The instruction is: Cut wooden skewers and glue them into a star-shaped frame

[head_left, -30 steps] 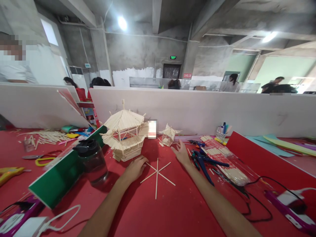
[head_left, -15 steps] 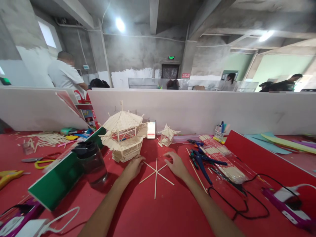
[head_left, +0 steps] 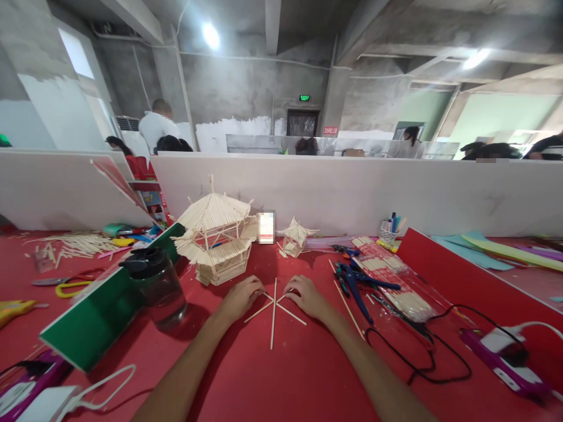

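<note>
On the red table lies a star of thin wooden sticks (head_left: 273, 328), crossed at one middle point. My left hand (head_left: 243, 298) is closed at the star's upper-left stick end, fingertips curled around it. At the upper-right stick end my right hand (head_left: 304, 295) is closed too, thumb and fingers on the tip. The upright stick runs between the hands, untouched. Behind my left hand stands a large pavilion model (head_left: 220, 240) built of sticks, with a tiered roof. A smaller stick pavilion (head_left: 295, 237) stands farther back, just right of the middle.
At left are a dark water bottle (head_left: 158, 290), a green board (head_left: 92, 322), scissors (head_left: 73, 285) and loose sticks (head_left: 79, 243). Blue-handled pliers (head_left: 358, 293), bagged sticks (head_left: 409, 299) and a black cable (head_left: 422, 369) lie right. A white partition (head_left: 343, 187) closes the back; people are beyond it.
Both my hands have come inward, from beside the star to its two upper stick ends, and their fingers have closed there. The view has shifted slightly. A person behind the partition has moved right.
</note>
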`<action>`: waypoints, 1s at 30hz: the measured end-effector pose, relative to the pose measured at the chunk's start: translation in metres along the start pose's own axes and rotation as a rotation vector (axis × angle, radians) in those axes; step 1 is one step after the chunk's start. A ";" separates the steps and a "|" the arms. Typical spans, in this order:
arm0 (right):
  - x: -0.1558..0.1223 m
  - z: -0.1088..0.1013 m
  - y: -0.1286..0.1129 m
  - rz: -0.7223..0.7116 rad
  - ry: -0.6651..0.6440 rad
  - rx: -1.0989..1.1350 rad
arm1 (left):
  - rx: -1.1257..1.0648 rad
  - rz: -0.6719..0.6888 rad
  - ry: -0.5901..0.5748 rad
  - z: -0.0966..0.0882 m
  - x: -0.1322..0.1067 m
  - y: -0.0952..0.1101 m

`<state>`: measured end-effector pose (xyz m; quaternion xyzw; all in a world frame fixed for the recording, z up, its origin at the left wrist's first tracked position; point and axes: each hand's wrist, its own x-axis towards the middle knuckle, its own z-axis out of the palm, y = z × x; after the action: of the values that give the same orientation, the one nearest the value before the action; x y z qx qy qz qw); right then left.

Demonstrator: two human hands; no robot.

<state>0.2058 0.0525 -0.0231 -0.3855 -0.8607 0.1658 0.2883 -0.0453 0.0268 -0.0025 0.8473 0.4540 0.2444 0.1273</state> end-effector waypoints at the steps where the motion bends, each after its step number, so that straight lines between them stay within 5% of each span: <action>1: 0.000 0.000 0.000 0.002 0.000 -0.003 | 0.001 -0.005 0.000 0.000 0.000 0.001; 14: -0.001 -0.012 -0.010 0.040 0.053 0.025 | 0.034 -0.017 0.020 -0.008 0.000 0.006; 21: -0.006 -0.023 -0.029 -0.082 -0.128 -0.083 | 0.120 0.082 -0.059 -0.014 -0.006 0.017; 30: -0.008 -0.021 -0.032 -0.092 -0.166 -0.086 | 0.109 0.120 -0.087 -0.013 -0.004 0.016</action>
<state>0.2047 0.0273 0.0067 -0.3426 -0.9047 0.1468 0.2064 -0.0425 0.0146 0.0140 0.8885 0.4092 0.1893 0.0858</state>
